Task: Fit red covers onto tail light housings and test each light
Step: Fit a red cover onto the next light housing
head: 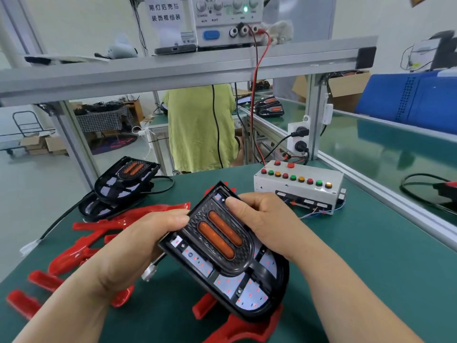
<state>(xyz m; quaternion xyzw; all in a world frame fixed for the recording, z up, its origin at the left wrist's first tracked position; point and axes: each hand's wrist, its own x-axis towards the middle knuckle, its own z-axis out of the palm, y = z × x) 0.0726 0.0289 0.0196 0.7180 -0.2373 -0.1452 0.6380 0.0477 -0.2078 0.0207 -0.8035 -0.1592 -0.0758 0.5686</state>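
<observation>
Green workbench (371,280): tail light housing (222,258) is gripped by left hand (148,243) and right hand (267,226); it should be squared over red cover (235,328) before pressing.

Free room over the green mat (371,280) at right; red covers (81,251) thick at left, test box (272,186) beyond.

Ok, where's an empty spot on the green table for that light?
The bare green mat right of your right hand, in front of the white box with coloured buttons, is free. The left side is crowded with red plastic covers and stacked black housings.
</observation>
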